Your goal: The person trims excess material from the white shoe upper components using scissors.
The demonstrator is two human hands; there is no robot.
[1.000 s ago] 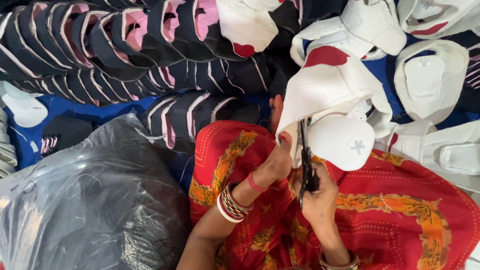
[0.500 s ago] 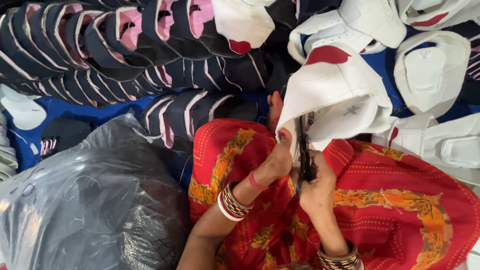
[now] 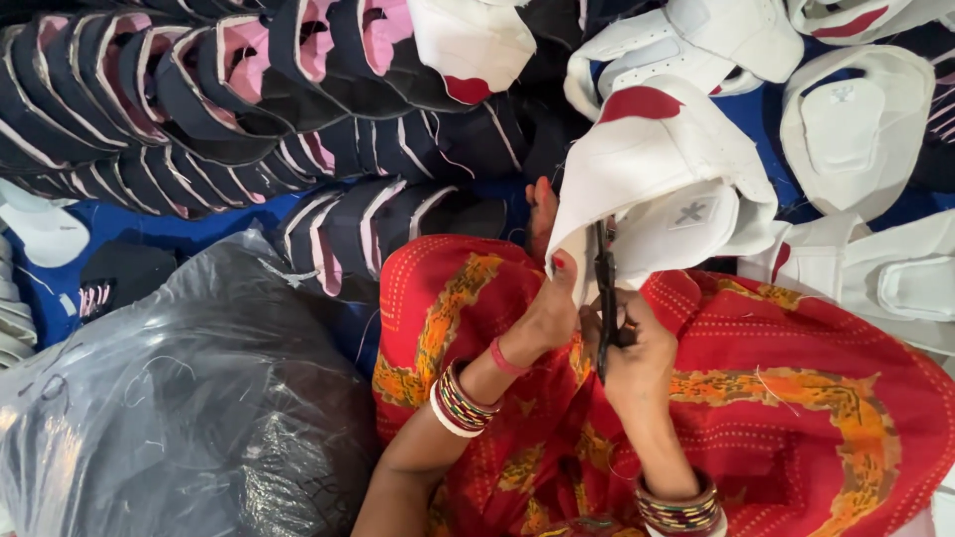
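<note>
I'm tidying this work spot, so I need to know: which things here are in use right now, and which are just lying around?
In use:
- white shoe upper, pinched by the left hand
- black scissors, gripped by the right hand

Lying about:
- rows of dark and pink shoe uppers
- other white uppers
- clear plastic bag
- blue sheet

White shoe upper (image 3: 662,169) held against black scissors (image 3: 604,288).

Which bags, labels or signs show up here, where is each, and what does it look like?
Plastic bag: lower left beside the person's lap, big, bulging, crinkled, clear over dark contents.
Small patch: on the white shoe upper held up by the left hand, pale with a grey cross mark.
No signs or screens.
</note>
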